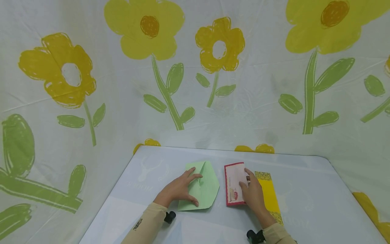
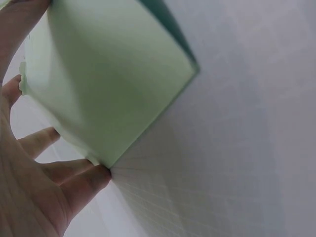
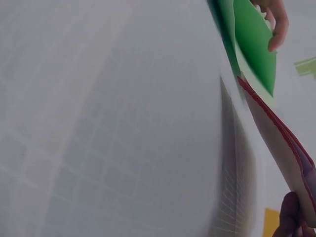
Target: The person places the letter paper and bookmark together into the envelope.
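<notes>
- Card [image 1: 234,183]: pink with a red border, located right of the envelope and apart from it in the head view. The right wrist view shows its red edges as separate layers, so it appears folded.
- Right hand [image 1: 255,196]: grip narrow, holding the card at its right side between thumb and fingers.
- Envelope [image 1: 210,189]: pale green, located left of the card with its angled end toward it. The right wrist view shows its green layers standing apart.
- Left hand [image 1: 181,188]: grip wide, fingers spread and touching the envelope; thumb near the lower edge.
- Step in hand (judged): presenting the card to the envelope while the left hand steadies it and spreads the layers.
- Next move (judged): calls for aligning the card's leading edge with the gap and sliding it left, keeping the layers parted. A tilted card could catch on the paper edge.
- Yellow packet [image 1: 269,196]: lies right of the card, partly hidden by the right hand.
- Bench [image 1: 317,189]: pale surface carrying the items.
- Curtain [image 1: 259,112]: flower-printed, behind the bench.
</notes>
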### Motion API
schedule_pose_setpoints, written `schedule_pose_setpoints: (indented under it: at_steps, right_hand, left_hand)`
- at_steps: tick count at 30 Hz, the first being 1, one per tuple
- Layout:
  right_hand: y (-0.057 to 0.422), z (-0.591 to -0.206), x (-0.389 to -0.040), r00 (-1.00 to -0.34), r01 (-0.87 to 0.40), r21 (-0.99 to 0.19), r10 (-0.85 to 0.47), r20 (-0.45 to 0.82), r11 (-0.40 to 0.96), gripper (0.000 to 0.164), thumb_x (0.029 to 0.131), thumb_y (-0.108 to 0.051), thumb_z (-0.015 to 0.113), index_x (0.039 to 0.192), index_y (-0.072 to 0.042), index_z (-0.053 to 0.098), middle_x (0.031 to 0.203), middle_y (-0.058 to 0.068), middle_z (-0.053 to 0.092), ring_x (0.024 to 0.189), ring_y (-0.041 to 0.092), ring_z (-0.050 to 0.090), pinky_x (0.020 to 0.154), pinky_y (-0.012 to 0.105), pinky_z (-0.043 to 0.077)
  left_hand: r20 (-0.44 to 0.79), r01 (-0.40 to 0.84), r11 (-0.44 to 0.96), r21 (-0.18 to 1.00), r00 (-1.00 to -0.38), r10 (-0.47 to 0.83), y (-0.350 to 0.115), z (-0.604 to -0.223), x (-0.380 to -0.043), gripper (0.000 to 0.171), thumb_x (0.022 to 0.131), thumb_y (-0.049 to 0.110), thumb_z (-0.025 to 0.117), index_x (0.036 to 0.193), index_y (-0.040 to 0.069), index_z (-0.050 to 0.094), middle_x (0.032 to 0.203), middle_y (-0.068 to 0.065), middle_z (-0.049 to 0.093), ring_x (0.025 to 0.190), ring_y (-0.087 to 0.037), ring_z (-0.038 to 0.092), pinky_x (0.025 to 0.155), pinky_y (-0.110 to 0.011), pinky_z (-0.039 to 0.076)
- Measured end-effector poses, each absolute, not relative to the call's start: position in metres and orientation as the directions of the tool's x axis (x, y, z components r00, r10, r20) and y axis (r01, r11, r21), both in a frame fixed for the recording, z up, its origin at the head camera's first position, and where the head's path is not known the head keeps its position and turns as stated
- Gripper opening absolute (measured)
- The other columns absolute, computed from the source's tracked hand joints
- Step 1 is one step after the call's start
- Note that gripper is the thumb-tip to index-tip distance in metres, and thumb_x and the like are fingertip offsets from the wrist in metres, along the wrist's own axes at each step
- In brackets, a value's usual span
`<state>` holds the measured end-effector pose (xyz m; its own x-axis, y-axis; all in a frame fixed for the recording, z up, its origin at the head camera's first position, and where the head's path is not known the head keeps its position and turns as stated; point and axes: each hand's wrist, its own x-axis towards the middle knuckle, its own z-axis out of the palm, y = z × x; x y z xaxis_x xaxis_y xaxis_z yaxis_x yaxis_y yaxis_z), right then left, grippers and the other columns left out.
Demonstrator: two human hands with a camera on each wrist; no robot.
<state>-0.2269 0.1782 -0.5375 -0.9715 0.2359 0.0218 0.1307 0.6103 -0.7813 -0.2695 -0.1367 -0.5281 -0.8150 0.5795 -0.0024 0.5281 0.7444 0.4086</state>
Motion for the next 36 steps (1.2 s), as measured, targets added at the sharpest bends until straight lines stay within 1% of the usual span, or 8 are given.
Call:
schedule_pose_setpoints:
  at_steps: [6,12,19,29,36]
  right_hand:
    - [0.176,-0.534,-0.226,-0.972,0.119,-0.795,0.234,0.029,0.594,0.067,0.099,-0.013,0.066,0.158,-0.011,0.033,0.138,0.024,0.052,0.115,0.038,0.054,0.104,0.058,0.046]
    - [0.171,-0.532,-0.225,-0.971,0.115,-0.800,0.236,0.035,0.589,0.067,0.099,-0.012,0.066,0.157,-0.011,0.034,0.137,0.024,0.053,0.110,0.037,0.054,0.104,0.057,0.047]
    - [0.167,-0.531,-0.226,-0.972,0.106,-0.805,0.231,0.039,0.583,0.067,0.099,-0.012,0.065,0.158,-0.011,0.034,0.137,0.023,0.053,0.112,0.036,0.054,0.104,0.057,0.046]
    - [0.160,-0.529,-0.227,-0.971,0.106,-0.820,0.236,0.036,0.562,0.068,0.098,-0.014,0.067,0.158,-0.014,0.035,0.136,0.021,0.055,0.107,0.033,0.054,0.100,0.053,0.050]
    - [0.154,-0.532,-0.229,-0.971,0.082,-0.817,0.230,0.063,0.571,0.066,0.098,-0.014,0.068,0.156,-0.013,0.037,0.131,0.020,0.057,0.099,0.030,0.055,0.095,0.049,0.054]
  left_hand:
    - [-0.001,0.526,0.739,0.420,-0.814,0.580,-0.137,-0.527,-0.269,0.111,0.055,0.067,0.090,0.150,0.033,0.044,0.167,-0.010,0.023,0.145,-0.039,0.038,0.106,-0.053,0.046]
    - [-0.004,0.524,0.741,0.419,-0.816,0.579,-0.137,-0.528,-0.269,0.111,0.054,0.067,0.091,0.150,0.033,0.045,0.167,-0.009,0.023,0.146,-0.038,0.037,0.107,-0.052,0.045]
    - [-0.005,0.524,0.742,0.417,-0.816,0.579,-0.137,-0.528,-0.269,0.112,0.054,0.068,0.090,0.150,0.034,0.044,0.167,-0.009,0.023,0.145,-0.038,0.038,0.106,-0.053,0.046]
    - [-0.012,0.519,0.750,0.410,-0.819,0.573,-0.136,-0.528,-0.270,0.112,0.054,0.069,0.090,0.151,0.034,0.044,0.167,-0.009,0.022,0.145,-0.040,0.037,0.106,-0.054,0.046]
    - [-0.015,0.513,0.754,0.410,-0.823,0.568,-0.135,-0.527,-0.269,0.112,0.054,0.067,0.091,0.150,0.033,0.045,0.167,-0.010,0.023,0.145,-0.040,0.037,0.107,-0.053,0.045]
